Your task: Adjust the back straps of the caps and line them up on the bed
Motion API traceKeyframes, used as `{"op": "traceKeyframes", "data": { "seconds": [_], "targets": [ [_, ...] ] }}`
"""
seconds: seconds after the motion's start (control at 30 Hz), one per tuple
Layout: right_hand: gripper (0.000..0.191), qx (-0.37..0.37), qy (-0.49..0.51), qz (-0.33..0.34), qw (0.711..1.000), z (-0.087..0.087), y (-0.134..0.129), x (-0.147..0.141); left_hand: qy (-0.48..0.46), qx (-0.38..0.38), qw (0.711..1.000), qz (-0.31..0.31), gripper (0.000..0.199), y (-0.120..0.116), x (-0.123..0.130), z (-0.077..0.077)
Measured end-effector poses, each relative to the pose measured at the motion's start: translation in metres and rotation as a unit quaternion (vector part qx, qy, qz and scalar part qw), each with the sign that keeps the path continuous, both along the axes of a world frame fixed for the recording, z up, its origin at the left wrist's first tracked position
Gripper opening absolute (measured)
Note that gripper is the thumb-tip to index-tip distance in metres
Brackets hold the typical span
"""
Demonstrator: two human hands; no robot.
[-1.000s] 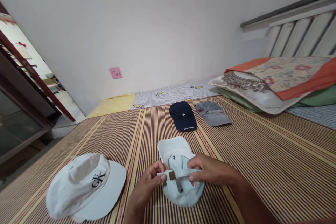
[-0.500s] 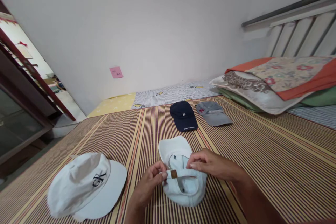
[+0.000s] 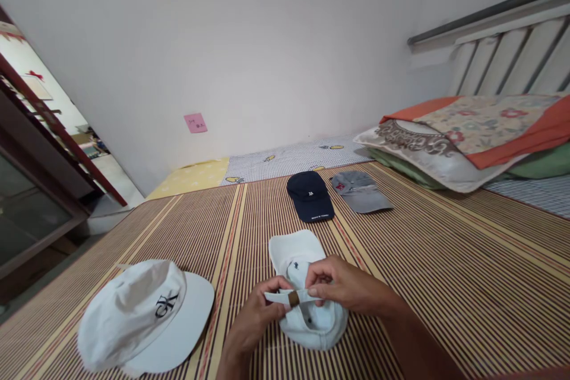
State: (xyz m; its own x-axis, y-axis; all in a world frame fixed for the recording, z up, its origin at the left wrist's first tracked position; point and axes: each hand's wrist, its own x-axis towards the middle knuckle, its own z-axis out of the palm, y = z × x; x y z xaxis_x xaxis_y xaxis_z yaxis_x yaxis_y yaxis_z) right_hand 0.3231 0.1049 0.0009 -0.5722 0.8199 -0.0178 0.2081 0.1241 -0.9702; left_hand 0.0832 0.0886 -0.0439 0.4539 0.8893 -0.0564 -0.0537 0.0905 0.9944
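Note:
A pale blue baseball cap (image 3: pixel 320 339) lies in front of me, its brim pointing away and its back opening toward me. Across that opening runs the cap's strap (image 3: pixel 304 295), with a brownish metal buckle (image 3: pixel 294 298) on it. My left hand (image 3: pixel 259 316) is closed on the strap's free end at the left of the buckle. On the other side, my right hand (image 3: pixel 350 286) pinches the strap between thumb and fingers, just right of the buckle. The right hand covers part of the cap's crown.
A white cap (image 3: pixel 133 314) with a CK logo rests at the left. Farther back lie a navy cap (image 3: pixel 307 193) and a grey cap (image 3: pixel 360 193). All are on a striped mat (image 3: pixel 214 214). Pillows (image 3: pixel 427 154) are stacked at the right, and a wall stands behind.
My right hand has shifted left along the strap, nearer the buckle, and now pinches it. The strap's end sticks out farther left past the buckle.

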Motion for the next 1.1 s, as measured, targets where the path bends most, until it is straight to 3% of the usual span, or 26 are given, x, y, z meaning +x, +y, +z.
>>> {"op": "traceKeyframes", "data": {
  "seconds": [0.13, 0.53, 0.73, 0.83, 1.1],
  "targets": [
    [0.012, 0.002, -0.005, 0.006, 1.000, 0.000, 0.001, -0.001, -0.017, 0.023, 1.000, 0.004, 0.037, 0.001, 0.003, -0.003],
    [0.009, -0.011, 0.004, 0.020, 1.000, 0.004, -0.002, -0.005, -0.022, -0.018, 0.999, 0.021, 0.032, 0.000, 0.012, -0.001],
    [0.013, -0.002, 0.012, 0.016, 1.000, 0.004, -0.002, -0.001, -0.064, -0.029, 0.996, 0.047, 0.057, -0.002, 0.008, 0.003],
    [0.015, -0.008, 0.017, 0.013, 1.000, 0.004, -0.002, 0.000, -0.122, -0.065, 0.990, 0.026, 0.071, -0.001, 0.005, 0.006],
    [0.018, 0.034, -0.014, 0.007, 0.999, 0.003, 0.000, 0.007, -0.097, -0.006, 0.995, 0.000, 0.040, 0.001, 0.005, 0.002]
  ]
}}
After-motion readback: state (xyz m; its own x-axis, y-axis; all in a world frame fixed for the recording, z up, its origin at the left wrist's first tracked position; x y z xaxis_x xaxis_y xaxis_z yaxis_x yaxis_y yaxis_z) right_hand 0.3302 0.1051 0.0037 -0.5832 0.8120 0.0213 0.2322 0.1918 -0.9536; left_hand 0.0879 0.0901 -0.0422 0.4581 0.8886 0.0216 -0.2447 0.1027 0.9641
